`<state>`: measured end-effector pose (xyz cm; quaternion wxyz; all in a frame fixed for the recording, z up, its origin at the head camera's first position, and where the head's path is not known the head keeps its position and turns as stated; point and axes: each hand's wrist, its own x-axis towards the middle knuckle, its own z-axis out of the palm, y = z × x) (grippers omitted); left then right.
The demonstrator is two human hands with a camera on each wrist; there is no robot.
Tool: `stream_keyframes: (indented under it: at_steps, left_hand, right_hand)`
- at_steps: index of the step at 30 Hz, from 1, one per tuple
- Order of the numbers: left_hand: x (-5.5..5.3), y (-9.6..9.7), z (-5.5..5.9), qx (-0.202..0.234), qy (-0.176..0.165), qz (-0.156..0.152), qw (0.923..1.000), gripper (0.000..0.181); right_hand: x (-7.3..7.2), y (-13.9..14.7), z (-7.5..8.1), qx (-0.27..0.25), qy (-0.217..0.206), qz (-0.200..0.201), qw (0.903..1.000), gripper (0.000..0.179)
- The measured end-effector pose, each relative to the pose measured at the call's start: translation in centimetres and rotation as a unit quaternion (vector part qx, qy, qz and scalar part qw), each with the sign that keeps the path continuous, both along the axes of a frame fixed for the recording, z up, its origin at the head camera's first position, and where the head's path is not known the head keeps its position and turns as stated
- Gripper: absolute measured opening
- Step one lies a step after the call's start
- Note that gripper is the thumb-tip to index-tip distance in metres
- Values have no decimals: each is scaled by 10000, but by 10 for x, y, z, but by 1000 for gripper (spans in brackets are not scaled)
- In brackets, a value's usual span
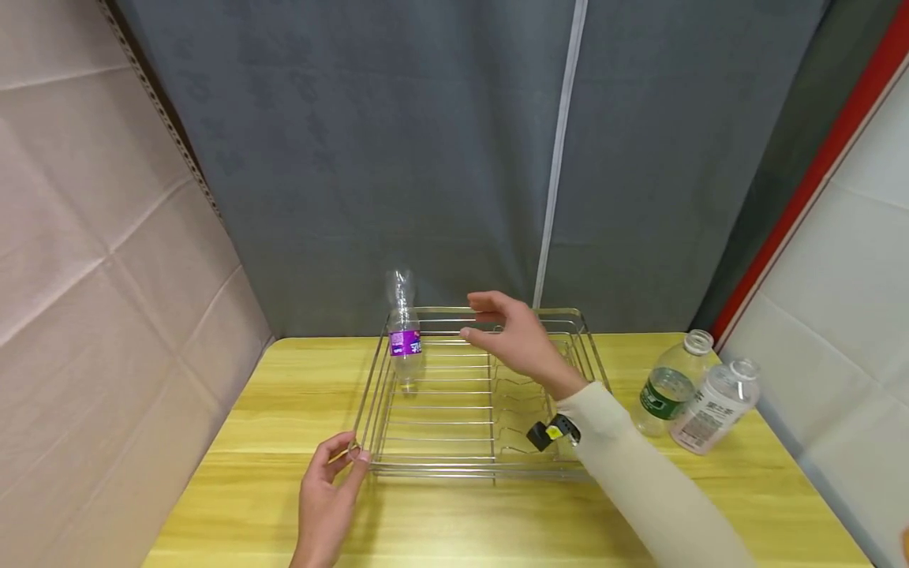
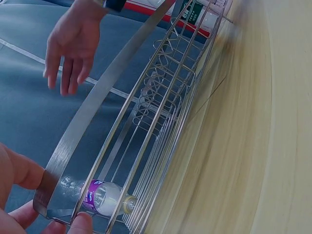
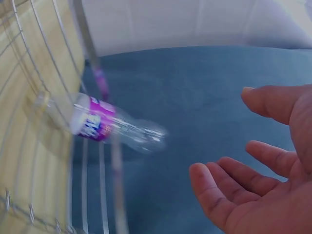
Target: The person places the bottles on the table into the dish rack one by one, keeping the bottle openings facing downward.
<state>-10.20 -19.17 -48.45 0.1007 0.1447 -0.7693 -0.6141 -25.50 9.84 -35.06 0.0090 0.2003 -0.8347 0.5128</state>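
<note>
Shiny metal rack (image 1: 492, 410), glossy clear plastic bottle (image 1: 405, 315), smooth wood-grain table (image 1: 241, 489)

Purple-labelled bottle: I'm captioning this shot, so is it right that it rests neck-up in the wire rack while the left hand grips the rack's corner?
Not neck-up: the left wrist view shows the purple-labelled bottle resting neck-down in the wire rack. The left hand does grip the rack's corner.
</note>
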Motion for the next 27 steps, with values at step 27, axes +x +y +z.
stream_keyframes:
  at_steps: [27]
  left_hand:
    - [-2, 0, 4, -83, -224, -74, 9997, 42]
  right_hand:
    - [114, 180, 9, -1030, 1422, -1919, 9656, 58]
